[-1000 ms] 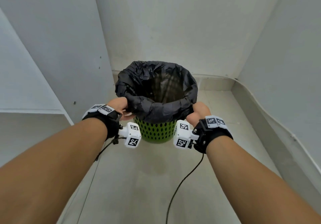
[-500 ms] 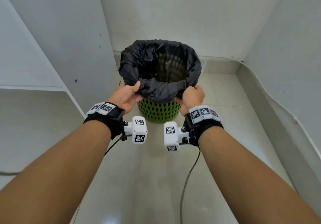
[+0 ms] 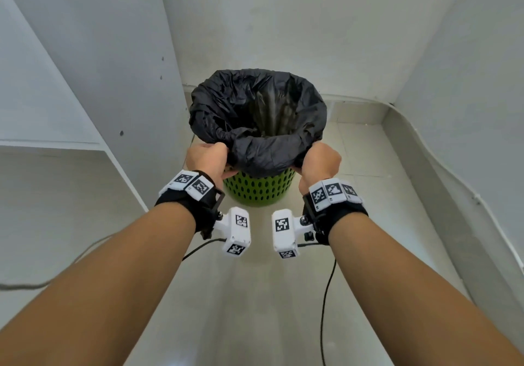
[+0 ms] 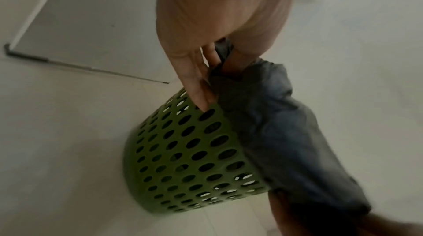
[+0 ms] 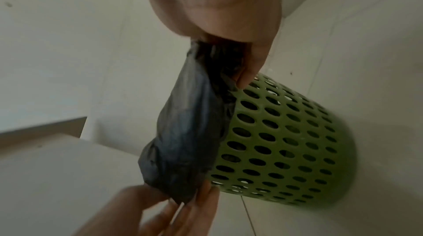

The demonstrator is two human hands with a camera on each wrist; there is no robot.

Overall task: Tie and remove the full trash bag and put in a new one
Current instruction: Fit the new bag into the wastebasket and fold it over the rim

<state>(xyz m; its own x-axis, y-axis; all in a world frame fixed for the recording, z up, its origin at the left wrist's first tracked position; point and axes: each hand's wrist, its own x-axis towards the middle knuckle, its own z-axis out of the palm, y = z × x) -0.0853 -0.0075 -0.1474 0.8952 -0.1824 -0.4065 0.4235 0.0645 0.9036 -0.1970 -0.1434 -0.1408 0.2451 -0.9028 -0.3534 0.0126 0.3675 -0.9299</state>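
Observation:
A black trash bag (image 3: 256,110) lines a green perforated bin (image 3: 259,188) that stands on the floor in a corner. The bag's edge is folded over the rim and its inside looks dark and hollow. My left hand (image 3: 208,158) grips the folded bag edge (image 4: 251,84) at the near left of the rim. My right hand (image 3: 320,161) grips the bag edge (image 5: 196,113) at the near right. The green bin (image 4: 196,158) shows below the fold, as does the bin (image 5: 281,140) in the right wrist view. My fingertips are mostly buried in the plastic.
White walls close in behind and on both sides of the bin. A white shelf edge (image 3: 56,145) juts out at the left. A low ledge (image 3: 425,150) runs along the right wall. Black cables (image 3: 326,303) trail from my wrists over the tiled floor.
Both hands have shifted along the near rim and kept hold of the bag's folded edge. The bin sits farther from me and higher in view as my head moved back.

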